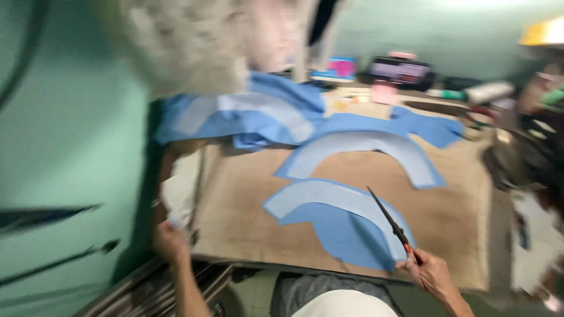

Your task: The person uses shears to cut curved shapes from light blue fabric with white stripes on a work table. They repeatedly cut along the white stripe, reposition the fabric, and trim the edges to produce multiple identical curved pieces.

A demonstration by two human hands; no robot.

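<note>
One pair of scissors with red handles shows at the near edge of the worktop, and there is just that one worktop. Two curved arch-shaped pieces of light blue fabric lie on it: one arch toward the middle, one arch nearer the front edge on a darker blue piece. One heap of blue cloth sits at the far left corner. Two hands are in view: one left hand and one right hand. The clutter along the far edge is too blurred to count.
</note>
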